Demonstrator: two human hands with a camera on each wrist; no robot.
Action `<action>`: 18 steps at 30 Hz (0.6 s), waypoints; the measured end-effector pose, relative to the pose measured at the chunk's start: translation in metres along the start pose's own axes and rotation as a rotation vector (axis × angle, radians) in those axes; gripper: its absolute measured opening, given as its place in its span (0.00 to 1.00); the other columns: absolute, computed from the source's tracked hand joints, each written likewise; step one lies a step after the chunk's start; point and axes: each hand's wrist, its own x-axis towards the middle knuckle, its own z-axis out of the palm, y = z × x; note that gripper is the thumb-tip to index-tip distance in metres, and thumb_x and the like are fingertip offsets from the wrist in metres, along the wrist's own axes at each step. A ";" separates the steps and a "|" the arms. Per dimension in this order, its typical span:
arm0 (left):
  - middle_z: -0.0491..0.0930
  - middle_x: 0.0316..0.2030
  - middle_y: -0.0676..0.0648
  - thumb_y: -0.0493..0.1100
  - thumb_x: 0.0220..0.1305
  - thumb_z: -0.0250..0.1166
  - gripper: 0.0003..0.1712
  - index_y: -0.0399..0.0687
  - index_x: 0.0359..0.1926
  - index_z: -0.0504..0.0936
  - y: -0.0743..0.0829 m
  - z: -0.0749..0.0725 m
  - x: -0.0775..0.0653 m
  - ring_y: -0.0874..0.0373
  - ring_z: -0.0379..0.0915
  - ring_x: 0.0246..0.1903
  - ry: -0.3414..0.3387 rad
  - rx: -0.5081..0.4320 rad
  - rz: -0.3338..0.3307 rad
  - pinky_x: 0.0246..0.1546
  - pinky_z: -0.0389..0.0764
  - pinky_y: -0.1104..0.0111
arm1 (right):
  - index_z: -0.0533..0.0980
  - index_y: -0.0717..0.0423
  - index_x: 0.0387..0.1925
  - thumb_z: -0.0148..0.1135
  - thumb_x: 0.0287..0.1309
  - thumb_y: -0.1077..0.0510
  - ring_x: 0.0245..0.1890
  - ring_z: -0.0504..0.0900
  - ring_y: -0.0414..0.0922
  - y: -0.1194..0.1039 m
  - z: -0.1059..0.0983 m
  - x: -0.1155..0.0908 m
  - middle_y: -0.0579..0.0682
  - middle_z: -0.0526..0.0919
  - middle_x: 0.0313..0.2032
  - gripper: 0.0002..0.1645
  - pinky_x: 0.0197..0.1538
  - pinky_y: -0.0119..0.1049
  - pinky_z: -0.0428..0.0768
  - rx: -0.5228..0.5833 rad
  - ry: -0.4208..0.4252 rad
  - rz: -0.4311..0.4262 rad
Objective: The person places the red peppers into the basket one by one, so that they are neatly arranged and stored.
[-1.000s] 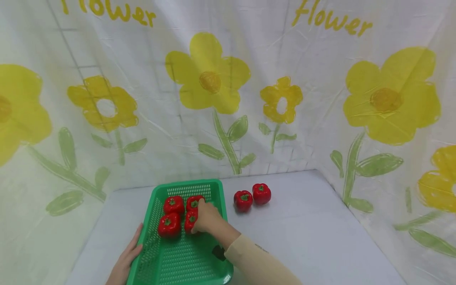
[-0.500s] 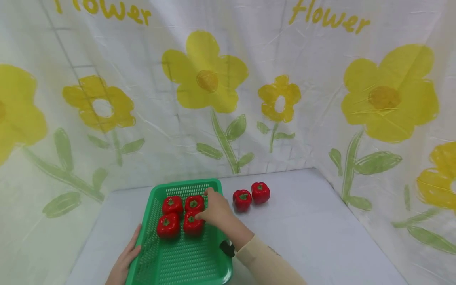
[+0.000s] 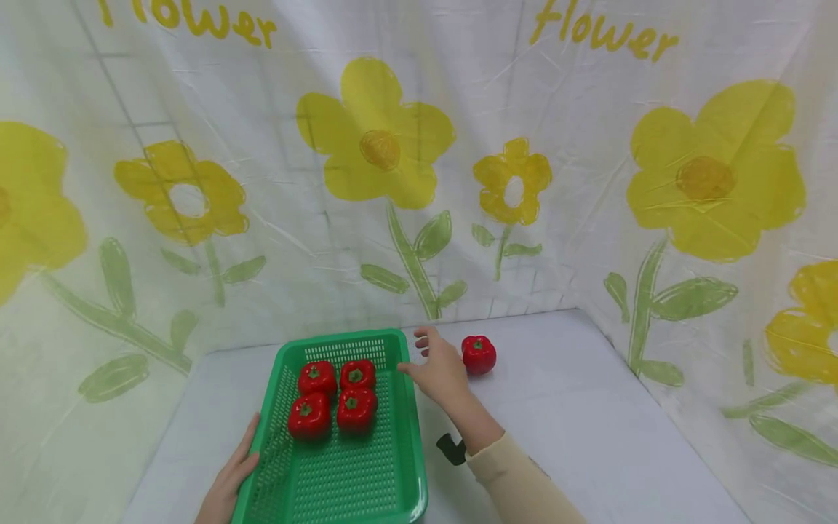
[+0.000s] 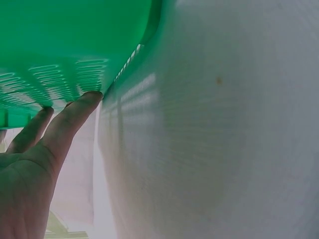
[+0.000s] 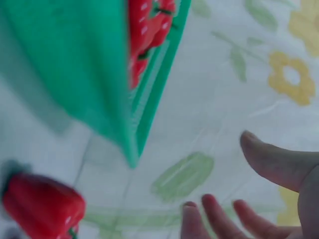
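Observation:
Outside the left wall of the green plastic basket [image 3: 415,429], my left hand [image 3: 225,480] touches it with straight fingers; the left wrist view shows fingertips against the slotted side [image 4: 65,82]. Inside, several red bell peppers [image 3: 356,410] with green stems are grouped toward the far half. My right hand [image 3: 441,370] is just right of the basket, thumb and fingers spread and holding nothing. Beside its fingers on the table is one red bell pepper [image 3: 479,355]. Another pepper [image 5: 45,206] appears low in the right wrist view, hidden behind my hand in the head view.
A white table [image 3: 576,422] extends to the right of the basket. Behind it hangs a pale curtain [image 3: 563,284] printed with yellow flowers. A small black strap piece [image 3: 452,449] hangs at my right wrist.
My right hand has let go of a pepper inside the basket, lifted away and moved right, out over the rim to the peppers on the table. The left hand stays at the basket's side.

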 end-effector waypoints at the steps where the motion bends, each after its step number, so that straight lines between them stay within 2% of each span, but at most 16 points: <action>1: 0.20 0.79 0.48 0.59 0.82 0.36 0.37 0.72 0.79 0.26 0.000 0.000 0.000 0.84 0.65 0.56 0.000 0.000 0.000 0.54 0.77 0.71 | 0.73 0.52 0.61 0.77 0.53 0.51 0.52 0.82 0.52 0.004 -0.002 0.001 0.52 0.84 0.53 0.35 0.49 0.49 0.83 0.012 0.024 -0.001; 5: 0.18 0.79 0.48 0.59 0.82 0.35 0.36 0.72 0.79 0.25 0.000 -0.001 0.000 0.85 0.64 0.56 -0.018 -0.006 0.001 0.54 0.77 0.72 | 0.74 0.51 0.61 0.77 0.53 0.53 0.55 0.80 0.52 0.023 -0.013 0.007 0.52 0.83 0.54 0.34 0.54 0.51 0.83 0.051 0.117 0.010; 11: 0.19 0.79 0.47 0.58 0.82 0.37 0.37 0.71 0.79 0.26 0.000 -0.002 0.000 0.87 0.62 0.55 0.004 0.002 0.004 0.53 0.76 0.73 | 0.74 0.55 0.61 0.77 0.53 0.56 0.59 0.72 0.56 0.052 -0.026 0.016 0.57 0.79 0.56 0.35 0.55 0.55 0.80 0.067 0.215 -0.004; 15: 0.20 0.79 0.48 0.57 0.82 0.38 0.37 0.69 0.80 0.27 -0.001 -0.002 0.000 0.90 0.58 0.56 0.008 0.019 0.028 0.54 0.73 0.78 | 0.70 0.53 0.66 0.77 0.53 0.54 0.67 0.64 0.59 0.071 -0.033 0.023 0.59 0.72 0.64 0.40 0.59 0.59 0.77 0.050 0.223 0.032; 18: 0.19 0.79 0.48 0.57 0.83 0.37 0.37 0.69 0.80 0.27 -0.002 -0.002 0.000 0.90 0.58 0.56 -0.005 0.015 0.039 0.54 0.73 0.78 | 0.66 0.51 0.71 0.76 0.53 0.54 0.72 0.57 0.60 0.087 -0.039 0.028 0.60 0.65 0.70 0.45 0.64 0.64 0.72 0.045 0.193 0.065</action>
